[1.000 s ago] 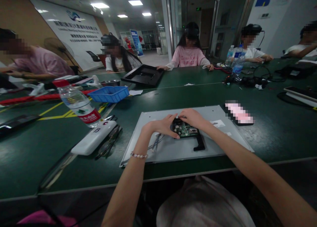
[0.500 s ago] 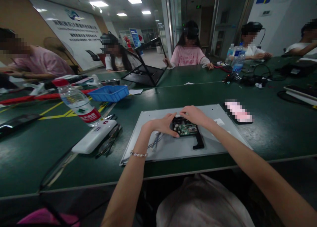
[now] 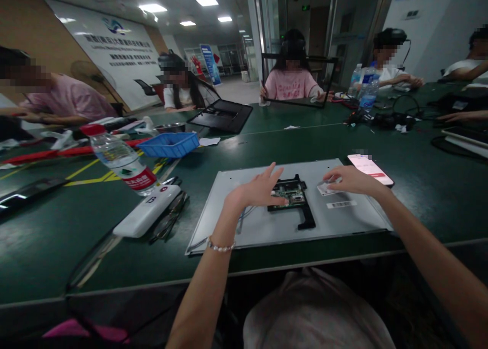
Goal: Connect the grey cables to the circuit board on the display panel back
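A flat grey panel [image 3: 229, 227] lies before me, with a black bracket [image 3: 306, 219] and a green circuit board [image 3: 293, 197] near its middle. My left hand [image 3: 253, 189] is open over the board's left side, fingers spread and thumb across the board; whether it touches is hard to tell. Over a white label [image 3: 324, 189] on the panel's right part, my right hand [image 3: 348, 180] has bent fingers with the tips apart. I make out nothing held in it. Below it is a barcode label [image 3: 341, 204]. Thin cables [image 3: 244, 217] run out beneath my left wrist.
A phone [image 3: 369, 169] lies beyond the panel's right corner. To the left are a white power bank [image 3: 148, 212], glasses [image 3: 170, 217], a water bottle [image 3: 125, 161] and a blue tray [image 3: 170, 145]. Across the table a person holds up a black frame [image 3: 299, 104].
My right hand has moved from the board's top edge to the right, over the label. My left fingers have spread and shifted slightly right. Opposite, a person has lifted the black frame upright.
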`<state>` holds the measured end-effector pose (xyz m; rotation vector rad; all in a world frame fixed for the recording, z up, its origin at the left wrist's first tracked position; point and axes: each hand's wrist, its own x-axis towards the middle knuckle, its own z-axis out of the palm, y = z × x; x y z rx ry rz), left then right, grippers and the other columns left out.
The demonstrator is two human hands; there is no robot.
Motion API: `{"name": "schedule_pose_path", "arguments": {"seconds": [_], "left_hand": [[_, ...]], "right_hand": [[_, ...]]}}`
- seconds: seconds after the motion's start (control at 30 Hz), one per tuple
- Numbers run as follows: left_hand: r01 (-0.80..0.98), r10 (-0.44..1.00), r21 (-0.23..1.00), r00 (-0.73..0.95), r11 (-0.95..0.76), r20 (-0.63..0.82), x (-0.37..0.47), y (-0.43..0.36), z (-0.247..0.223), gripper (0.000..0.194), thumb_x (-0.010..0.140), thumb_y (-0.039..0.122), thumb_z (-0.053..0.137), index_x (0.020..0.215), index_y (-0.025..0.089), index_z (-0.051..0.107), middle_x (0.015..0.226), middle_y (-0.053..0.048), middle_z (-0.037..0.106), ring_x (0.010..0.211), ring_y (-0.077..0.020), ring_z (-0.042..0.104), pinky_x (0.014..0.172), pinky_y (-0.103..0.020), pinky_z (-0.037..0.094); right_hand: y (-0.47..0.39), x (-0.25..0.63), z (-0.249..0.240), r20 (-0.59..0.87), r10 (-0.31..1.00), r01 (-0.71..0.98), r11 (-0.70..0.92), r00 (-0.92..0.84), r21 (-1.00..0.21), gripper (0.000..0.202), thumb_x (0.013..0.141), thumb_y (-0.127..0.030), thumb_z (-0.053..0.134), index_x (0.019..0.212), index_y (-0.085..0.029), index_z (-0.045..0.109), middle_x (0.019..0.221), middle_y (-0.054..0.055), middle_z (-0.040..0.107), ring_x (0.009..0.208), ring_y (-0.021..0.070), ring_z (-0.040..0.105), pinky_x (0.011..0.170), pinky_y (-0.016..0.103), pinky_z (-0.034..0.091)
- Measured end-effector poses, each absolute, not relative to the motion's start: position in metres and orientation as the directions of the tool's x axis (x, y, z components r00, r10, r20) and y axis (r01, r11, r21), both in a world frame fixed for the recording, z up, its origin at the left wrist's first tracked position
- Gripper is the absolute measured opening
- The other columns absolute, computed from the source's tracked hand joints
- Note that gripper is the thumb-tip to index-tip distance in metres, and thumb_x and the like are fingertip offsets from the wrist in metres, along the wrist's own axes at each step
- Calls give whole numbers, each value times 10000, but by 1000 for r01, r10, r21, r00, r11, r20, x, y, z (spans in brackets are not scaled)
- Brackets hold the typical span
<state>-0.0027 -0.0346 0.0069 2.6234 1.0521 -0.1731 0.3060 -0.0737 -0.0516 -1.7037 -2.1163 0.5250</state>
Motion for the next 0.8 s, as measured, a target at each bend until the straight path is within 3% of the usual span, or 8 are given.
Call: {"name": "schedule_pose_path", "arguments": {"seconds": [0.17, 0.27, 0.4, 0.53, 0.8], "left_hand": [[678, 686, 154, 727, -719, 3, 27, -78, 8, 615, 919, 350, 395, 1459, 131, 199, 1556, -175, 158, 1406, -325, 238, 1118, -491, 219], [653, 675, 173, 721, -737, 154, 42, -103, -1, 482, 941, 217, 303, 1415, 128, 291, 1500, -142, 330, 1352, -254, 362, 1097, -417, 296], [659, 691, 208, 686, -723, 229, 53, -123, -16, 442, 933, 140, 280, 1365, 114, 371, 1434, -122, 437, 1312, -209, 419, 1087, -359, 333], [705, 732, 204, 637, -680, 241, 56, -132, -30, 436, 920, 114, 312, 1347, 81, 396, 1381, -137, 492, 1269, -226, 465, 1065, -371, 370], [742, 760, 193, 584, -642, 286, 59, -131, -53, 468, 880, 69, 358, 1345, 51, 399, 1386, -171, 468, 1301, -253, 421, 1101, -418, 334]], "right_hand": [[-70, 304, -58, 19, 976, 816, 193, -218, -545, 143, 762, -228, 639, 878, -185, 712, 918, 70, 713, 834, 194, 661, 761, 311, 505], [-68, 304, -58, -18, 979, 794, 154, -203, -588, 174, 767, -211, 625, 926, -169, 684, 896, 69, 707, 789, 181, 660, 724, 287, 504], [-69, 304, -60, 9, 984, 785, 146, -175, -603, 356, 760, -226, 641, 1113, -180, 637, 1024, 79, 679, 769, 169, 653, 712, 289, 502], [-72, 302, -58, 17, 985, 786, 149, -173, -599, 216, 774, -268, 636, 962, -174, 687, 1095, 101, 642, 791, 174, 656, 727, 304, 500], [-74, 298, -54, 33, 990, 722, 124, -138, -680, 105, 744, -219, 646, 837, -173, 663, 834, 56, 690, 775, 184, 651, 715, 313, 508]]}}
